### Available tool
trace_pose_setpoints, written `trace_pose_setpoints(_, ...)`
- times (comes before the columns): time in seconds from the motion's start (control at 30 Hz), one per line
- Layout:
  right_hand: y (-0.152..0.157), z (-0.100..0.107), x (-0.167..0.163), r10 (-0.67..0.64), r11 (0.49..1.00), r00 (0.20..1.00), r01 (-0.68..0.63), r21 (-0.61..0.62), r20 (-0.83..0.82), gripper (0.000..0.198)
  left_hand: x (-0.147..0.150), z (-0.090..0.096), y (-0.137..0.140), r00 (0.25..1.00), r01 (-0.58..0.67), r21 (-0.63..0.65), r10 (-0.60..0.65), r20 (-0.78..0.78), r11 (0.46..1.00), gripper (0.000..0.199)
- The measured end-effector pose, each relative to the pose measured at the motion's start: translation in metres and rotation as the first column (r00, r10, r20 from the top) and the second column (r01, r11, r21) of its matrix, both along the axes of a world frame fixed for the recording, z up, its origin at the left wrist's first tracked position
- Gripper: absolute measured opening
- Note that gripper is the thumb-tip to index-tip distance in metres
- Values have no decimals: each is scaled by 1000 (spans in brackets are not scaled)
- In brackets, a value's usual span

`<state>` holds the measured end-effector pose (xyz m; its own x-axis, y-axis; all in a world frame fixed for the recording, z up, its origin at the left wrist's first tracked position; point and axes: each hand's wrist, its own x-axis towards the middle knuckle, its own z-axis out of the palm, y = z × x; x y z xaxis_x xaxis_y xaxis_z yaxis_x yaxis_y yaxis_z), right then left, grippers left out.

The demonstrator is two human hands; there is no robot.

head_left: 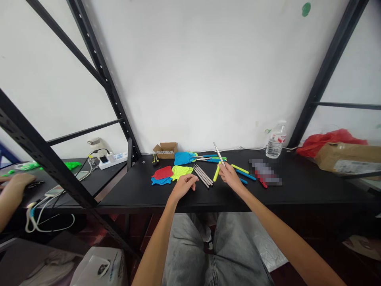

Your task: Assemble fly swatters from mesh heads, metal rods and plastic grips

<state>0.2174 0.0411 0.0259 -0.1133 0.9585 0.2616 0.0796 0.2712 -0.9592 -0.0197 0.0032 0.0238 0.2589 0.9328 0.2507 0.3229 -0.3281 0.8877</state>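
My right hand (pixel 229 175) is closed around a thin silver metal rod (pixel 218 151), which slants up and left from the fingers. A yellow-green handle (pixel 217 172) is beside those fingers; whether they touch it I cannot tell. My left hand (pixel 184 186) hovers at the front left with loosely curled fingers and nothing visible in them. Just right of it lie several metal rods (pixel 203 176) side by side. Beyond it are fly swatter heads: red (pixel 163 172), blue (pixel 161 181) and yellow-green (pixel 181 171). Blue handles (pixel 246 174) lie right of my right hand.
Behind are blue fly swatters (pixel 183 158) with rods and a small cardboard box (pixel 165 150). A water bottle (pixel 276 140) and a blurred red-edged packet (pixel 264 173) stand or lie to the right. Black rack posts (pixel 114 93) flank the black table (pixel 131 194). Another person's hand (pixel 18 184) is at far left.
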Motion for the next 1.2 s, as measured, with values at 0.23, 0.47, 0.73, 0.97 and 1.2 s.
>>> trace_pose_setpoints(0.23,-2,-10,-56,215,955,885,-279,-102,-413,28,2,-2,0,1000,17,9,-17,-10,1000,46)
trace_pose_setpoints(0.47,-7,-10,-75,271,955,913,-295,-36,-306,33,-2,-3,3,998,58,90,-56,-27,994,46)
trace_pose_setpoints(0.73,4,-5,-28,55,998,922,-63,-8,-383,44,-2,-6,4,998,59,29,-60,34,998,40)
trace_pose_setpoints(0.97,-9,-21,-2,6,1000,944,-8,-4,-329,46,-2,-7,5,998,64,28,-65,25,998,36)
trace_pose_setpoints(1.2,-22,-22,-1,93,988,946,-126,-89,-310,44,-3,-8,5,998,55,33,-56,8,998,34)
